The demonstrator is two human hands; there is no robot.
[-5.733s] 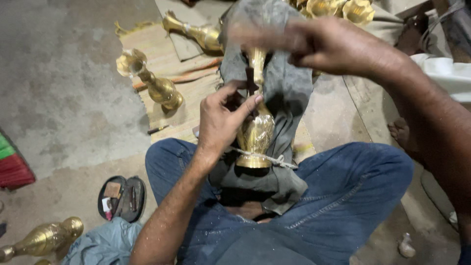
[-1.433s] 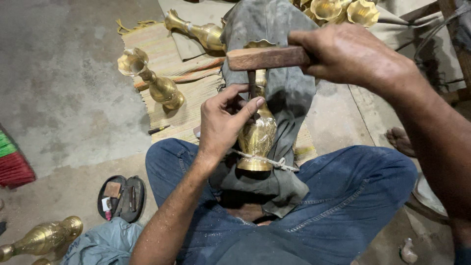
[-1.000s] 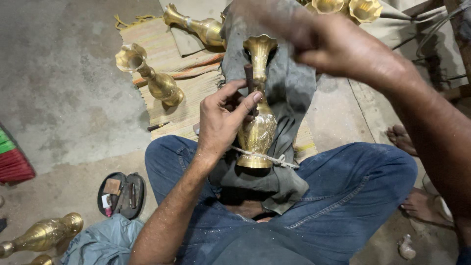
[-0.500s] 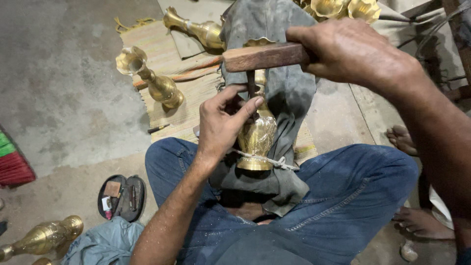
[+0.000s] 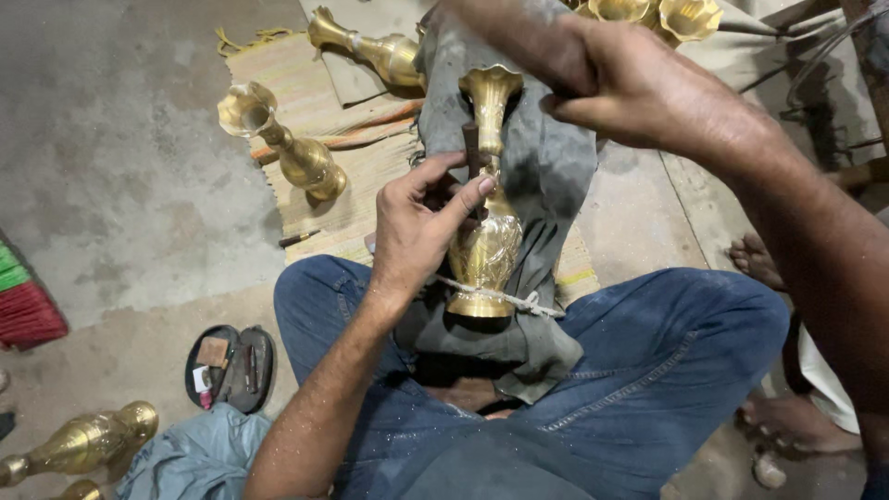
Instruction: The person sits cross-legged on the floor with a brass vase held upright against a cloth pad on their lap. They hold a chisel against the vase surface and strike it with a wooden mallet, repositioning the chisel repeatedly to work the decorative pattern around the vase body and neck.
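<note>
Metalcraft floor workshop: bare grey concrete floor [image 5: 111, 167], several engraved golden brass vases [image 5: 282, 139] lying about, woven straw mat [image 5: 315, 93], small black oval tool tray [image 5: 230, 366].

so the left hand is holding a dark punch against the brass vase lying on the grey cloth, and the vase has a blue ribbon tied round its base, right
Not quite. The tie round the base of the brass vase is a pale whitish cord, not a blue ribbon, as the head view shows. The rest stands: the left hand holds a dark punch against the vase, which lies on the grey cloth.
</note>
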